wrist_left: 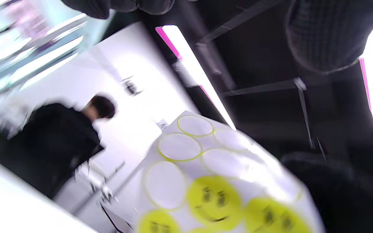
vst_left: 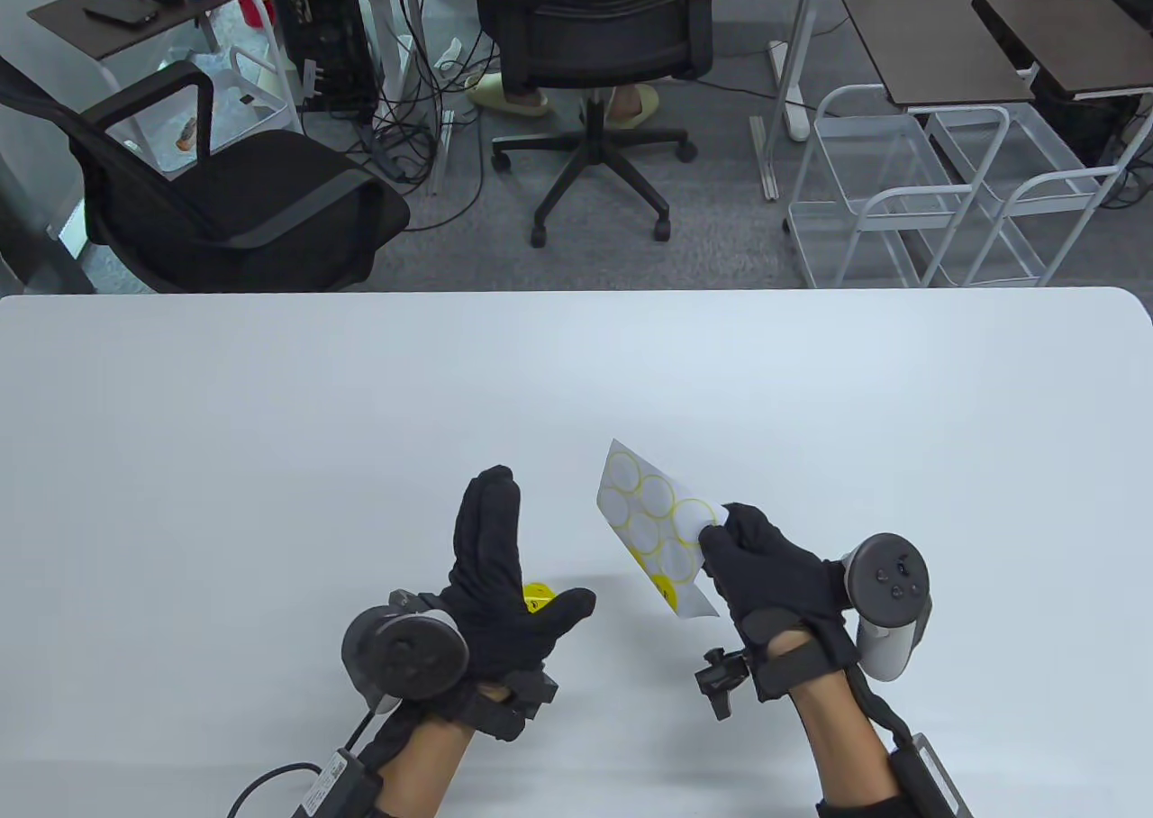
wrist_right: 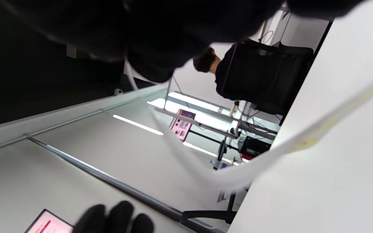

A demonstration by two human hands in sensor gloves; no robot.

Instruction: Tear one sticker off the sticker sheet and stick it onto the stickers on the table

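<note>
A white bench [vst_left: 270,422] fills the lower part of the table view, with two gloved hands coming in from the bottom edge. The right hand [vst_left: 770,575] pinches a sticker sheet [vst_left: 653,530] by its near corner, holding it up off the bench and tilted. Most circles on the sheet are bare outlines; the left wrist view shows a few yellow smiley stickers [wrist_left: 214,202] left at its lower end. The left hand [vst_left: 500,566] hovers with fingers stretched out and thumb spread, gripping nothing. A small yellow sticker [vst_left: 537,596] shows just behind its thumb; whether it lies flat on the bench or clings to the glove cannot be told.

The sheet looks thin, light and floppy, bending easily, as the curved edge in the right wrist view suggests. A sticker would likely be best lifted at its rim with a fingertip, while the other hand steadies the sheet close by.
</note>
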